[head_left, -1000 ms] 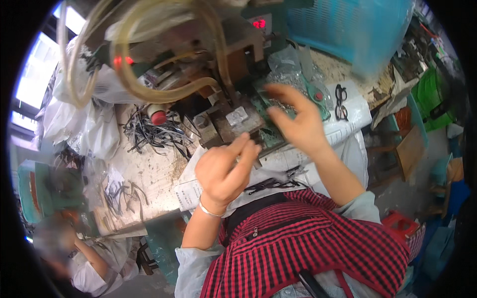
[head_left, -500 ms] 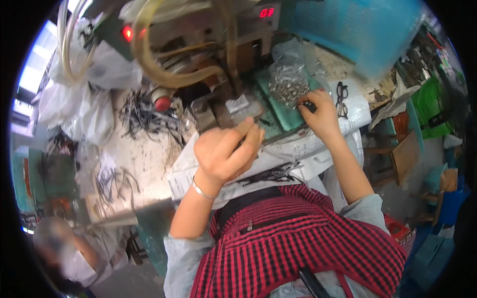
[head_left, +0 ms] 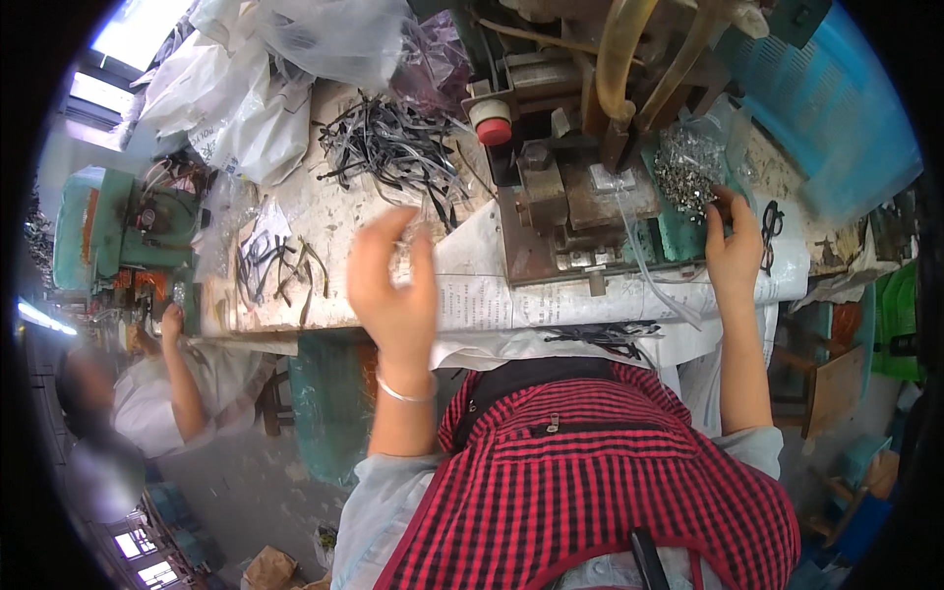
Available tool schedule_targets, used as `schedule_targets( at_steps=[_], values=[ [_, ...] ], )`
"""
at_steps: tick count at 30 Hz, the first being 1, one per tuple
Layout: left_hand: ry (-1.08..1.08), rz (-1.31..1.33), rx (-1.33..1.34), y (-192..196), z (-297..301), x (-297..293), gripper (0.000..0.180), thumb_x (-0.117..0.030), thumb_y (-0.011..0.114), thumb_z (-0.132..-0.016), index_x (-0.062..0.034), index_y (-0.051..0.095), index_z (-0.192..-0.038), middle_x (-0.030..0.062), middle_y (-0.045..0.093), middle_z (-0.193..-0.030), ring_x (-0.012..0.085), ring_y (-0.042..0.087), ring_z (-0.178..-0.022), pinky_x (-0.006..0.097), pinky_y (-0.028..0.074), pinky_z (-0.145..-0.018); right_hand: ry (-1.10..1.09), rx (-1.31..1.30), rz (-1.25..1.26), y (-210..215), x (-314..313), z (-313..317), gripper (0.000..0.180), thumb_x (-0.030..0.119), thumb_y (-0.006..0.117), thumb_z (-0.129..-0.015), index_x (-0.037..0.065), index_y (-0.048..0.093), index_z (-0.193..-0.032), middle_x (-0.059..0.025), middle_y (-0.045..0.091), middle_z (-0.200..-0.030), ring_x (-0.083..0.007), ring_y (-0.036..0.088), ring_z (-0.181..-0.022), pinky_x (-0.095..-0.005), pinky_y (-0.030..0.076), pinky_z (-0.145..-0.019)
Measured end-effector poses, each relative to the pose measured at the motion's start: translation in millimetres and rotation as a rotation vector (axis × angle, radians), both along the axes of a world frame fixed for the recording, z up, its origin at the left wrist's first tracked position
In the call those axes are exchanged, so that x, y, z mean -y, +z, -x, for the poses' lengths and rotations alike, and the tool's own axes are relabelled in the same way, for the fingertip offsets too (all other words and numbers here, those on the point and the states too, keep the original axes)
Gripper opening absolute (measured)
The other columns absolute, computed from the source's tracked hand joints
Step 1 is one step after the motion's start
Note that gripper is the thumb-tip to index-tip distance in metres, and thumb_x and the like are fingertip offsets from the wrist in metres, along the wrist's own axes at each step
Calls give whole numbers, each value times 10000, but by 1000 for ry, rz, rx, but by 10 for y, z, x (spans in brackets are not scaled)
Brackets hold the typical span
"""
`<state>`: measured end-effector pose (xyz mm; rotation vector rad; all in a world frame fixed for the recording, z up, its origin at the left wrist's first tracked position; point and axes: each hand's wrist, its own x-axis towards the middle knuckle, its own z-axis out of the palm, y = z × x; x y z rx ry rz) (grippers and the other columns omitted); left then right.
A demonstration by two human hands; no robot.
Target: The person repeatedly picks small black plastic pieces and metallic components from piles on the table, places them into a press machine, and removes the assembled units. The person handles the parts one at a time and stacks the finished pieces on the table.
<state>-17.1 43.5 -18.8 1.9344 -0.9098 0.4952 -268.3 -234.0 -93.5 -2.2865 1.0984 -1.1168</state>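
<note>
My left hand (head_left: 396, 295), smeared by motion, is raised above the worktable's front part. Its thumb and fingers look apart, and I see nothing held between them. Just beyond it lies a tangled heap of black and grey strips (head_left: 383, 147). My right hand (head_left: 736, 251) reaches the pile of small shiny metal pieces (head_left: 685, 182) in a clear plastic bag. Its thumb and forefinger come together at the pile's edge; whatever is between them is too small to make out. Between my hands stands a bench press (head_left: 551, 192), with a pale translucent strip (head_left: 644, 261) hanging from its work area toward me.
A red button (head_left: 494, 130) sits on the press, below thick yellowish hoses (head_left: 619, 64). Black-framed glasses (head_left: 773, 236) lie right of my right hand. A blue plastic basket (head_left: 836, 108) stands at the far right. Another person (head_left: 172, 393) sits at the left near a green machine (head_left: 108, 231).
My left hand has moved left, away from the press, and its fingers have spread. The pale strip now shows at the press. My right hand stays at the metal pieces. The view has shifted left.
</note>
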Motion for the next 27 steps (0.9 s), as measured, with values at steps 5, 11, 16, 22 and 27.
schedule_targets(
  at_steps=[5,11,16,22,27],
  values=[
    [351,-578,131,-557,-818,225,289,-348,829,-804,-64,777,-797,124,665,-930,326,620,-914,435,502,-844,61,149,23,166,-52,-315,101,95,702,-912,50,748,-990,-129,736,-941,-327,695,-883,-412,529,-814],
    [284,-468,-263,-1266,-1273,135,279,-274,799,-813,3,777,-791,171,720,-721,291,699,-666,396,528,-650,-38,-45,111,19,-106,22,103,73,707,-886,58,749,-978,-124,731,-975,-320,682,-931,-403,523,-849],
    [-72,-500,-656,-525,-1253,-290,256,-148,811,-808,37,672,-698,41,626,-610,126,526,-574,327,420,-559,-196,-2,92,-140,-182,777,139,21,688,-891,31,751,-1014,-116,740,-1011,-292,688,-963,-386,519,-896],
    [-318,7,-885,-261,-961,-69,220,-4,703,-937,-30,648,-1148,21,682,-867,86,627,-655,204,466,-575,155,147,134,695,-516,131,166,-23,693,-867,30,758,-1010,-111,743,-1013,-282,688,-940,-368,521,-877],
    [-403,225,-876,-546,-741,383,169,-98,598,-1048,-1,626,-1183,74,711,-899,132,688,-676,213,482,-543,326,377,-148,837,-413,-787,329,4,737,-870,-8,665,-1191,-82,719,-1085,-173,682,-1006,-304,522,-910]
  ],
)
